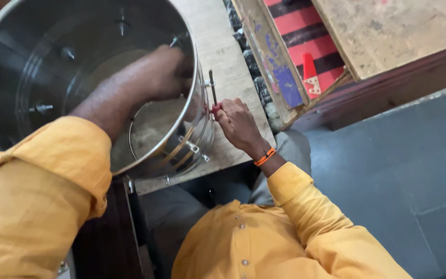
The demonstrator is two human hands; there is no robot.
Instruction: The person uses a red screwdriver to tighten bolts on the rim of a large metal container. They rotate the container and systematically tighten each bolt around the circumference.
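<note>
A large shiny steel drum (6, 31) lies tilted on a wooden workbench (218, 46), its open mouth toward me. My left hand (166, 70) reaches deep inside it and presses against the inner wall near a bolt; what its fingers hold is hidden. Outside the drum, my right hand (236, 121) grips a red-handled screwdriver (212, 88), whose metal shaft points up along the drum's outer wall beside a small fitting. Several bolts stick through the drum wall.
A red and black striped board (305, 36) with a red and white hinge piece (311, 77) lies beyond the bench, next to a wooden panel (398, 26). Grey stone floor (398, 170) is at the right. My knees sit under the bench edge.
</note>
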